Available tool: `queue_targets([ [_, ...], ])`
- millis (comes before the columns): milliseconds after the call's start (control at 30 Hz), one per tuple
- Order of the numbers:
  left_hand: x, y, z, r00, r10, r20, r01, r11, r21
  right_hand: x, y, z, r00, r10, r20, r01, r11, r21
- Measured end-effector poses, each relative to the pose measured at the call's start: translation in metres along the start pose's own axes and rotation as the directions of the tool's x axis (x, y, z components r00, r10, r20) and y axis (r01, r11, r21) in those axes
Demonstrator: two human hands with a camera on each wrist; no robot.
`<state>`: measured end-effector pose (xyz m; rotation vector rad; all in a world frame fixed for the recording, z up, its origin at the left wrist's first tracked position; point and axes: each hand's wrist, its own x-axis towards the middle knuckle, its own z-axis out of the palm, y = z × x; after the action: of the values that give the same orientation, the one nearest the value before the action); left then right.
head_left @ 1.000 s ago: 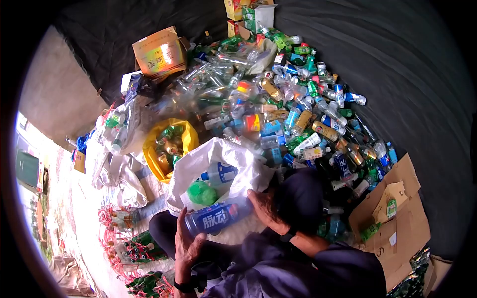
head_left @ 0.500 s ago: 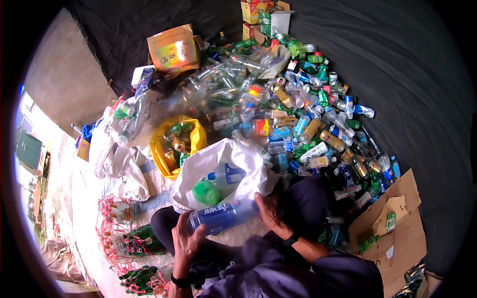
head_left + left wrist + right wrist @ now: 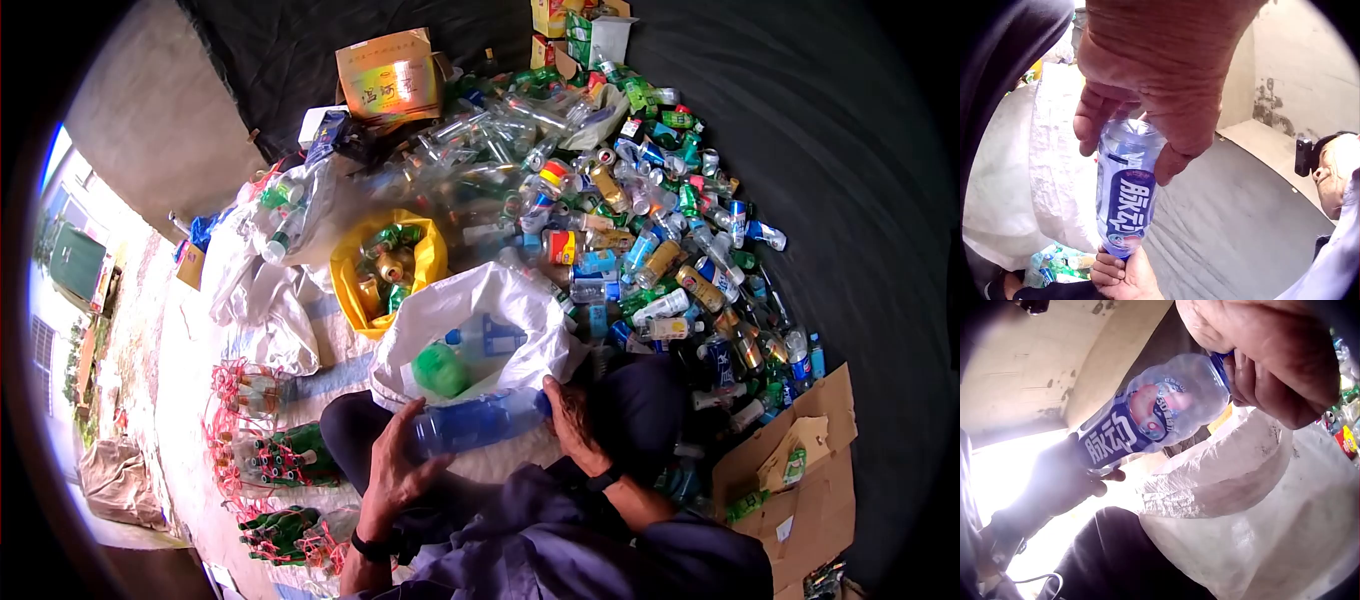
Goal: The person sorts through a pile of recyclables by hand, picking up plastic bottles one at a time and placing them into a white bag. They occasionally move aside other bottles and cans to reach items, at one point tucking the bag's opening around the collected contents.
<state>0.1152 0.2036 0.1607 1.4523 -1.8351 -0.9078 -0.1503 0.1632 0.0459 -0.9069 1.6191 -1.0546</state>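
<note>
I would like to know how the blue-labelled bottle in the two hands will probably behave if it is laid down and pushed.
The blue-labelled bottle would probably roll, since its body looks round. It is likely light for its size: no liquid shows through its clear upper part. The wavy sides there might make it somewhat less slippery.

The bottle (image 3: 1154, 412) is glossy, see-through plastic with a smooth label (image 3: 1107, 440), the white sack (image 3: 545, 315) wrinkled plastic with a soft sheen, the yellow bag (image 3: 433, 258) shiny, creased plastic, the black sheet (image 3: 800, 150) matt, rumpled cloth, the open box (image 3: 830, 490) dull cardboard, and the gold can (image 3: 700, 287) gleaming metal.
</note>
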Motion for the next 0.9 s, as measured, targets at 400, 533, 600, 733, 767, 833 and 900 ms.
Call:
queue_targets([
  [400, -0.001, 0.003, 0.005, 0.962, -0.270, -0.046, 0.269, 0.963, -0.015, 0.000, 0.024, -0.006, 0.875, -0.482, 0.038, 0.478, 0.852, -0.211],
  [533, -0.002, -0.002, 0.006, 0.947, -0.317, -0.047, 0.314, 0.948, -0.060, -0.001, 0.047, -0.017, 0.911, -0.352, 0.213, 0.388, 0.907, -0.161],
  [600, -0.002, -0.004, 0.005, 0.948, -0.315, -0.045, 0.312, 0.949, -0.052, -0.009, 0.003, -0.008, 0.994, -0.063, 0.093, 0.053, 0.993, 0.110],
  [733, 0.000, 0.000, 0.004, 0.954, -0.294, -0.051, 0.287, 0.951, -0.115, -0.015, -0.013, -0.004, 0.999, 0.004, 0.041, -0.013, 0.971, 0.238],
  [767, 0.001, 0.001, 0.003, 0.956, -0.289, -0.057, 0.278, 0.949, -0.146, -0.016, -0.013, -0.005, 0.998, -0.058, 0.028, 0.052, 0.980, 0.191],
  [833, 0.001, 0.000, 0.002, 0.956, -0.287, -0.060, 0.276, 0.951, -0.140, -0.014, -0.001, -0.004, 0.993, -0.112, 0.022, 0.108, 0.984, 0.140],
  [900, 0.002, 0.006, -0.002, 0.963, -0.261, -0.063, 0.251, 0.959, -0.135, -0.007, 0.025, -0.004, 0.864, -0.503, 0.040, 0.504, 0.856, -0.117],
])
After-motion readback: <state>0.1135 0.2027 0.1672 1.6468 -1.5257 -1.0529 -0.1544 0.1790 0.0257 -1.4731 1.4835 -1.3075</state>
